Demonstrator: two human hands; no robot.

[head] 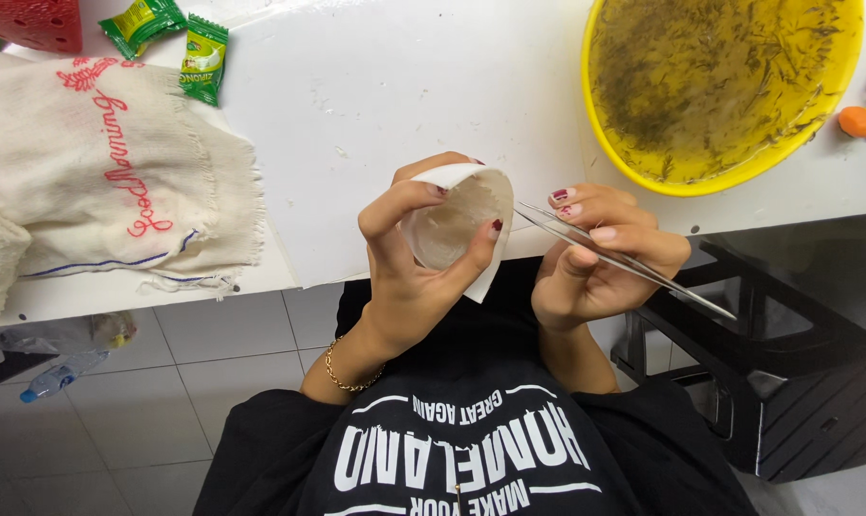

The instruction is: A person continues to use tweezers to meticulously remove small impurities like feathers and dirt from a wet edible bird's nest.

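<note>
Your left hand [409,263] pinched a pale, curved cup-shaped piece [457,225] just off the table edge [289,272], thumb and fingers curled on its rim. Your right hand [595,258] pinched metal tweezers [614,258], tips at the cup's rim. Looked like a picking step, cleaning the piece; the next move would need a steady tip inside. Cup contents: can't tell. Farther off, the yellow basin [738,167] held murky water with dark specks.
</note>
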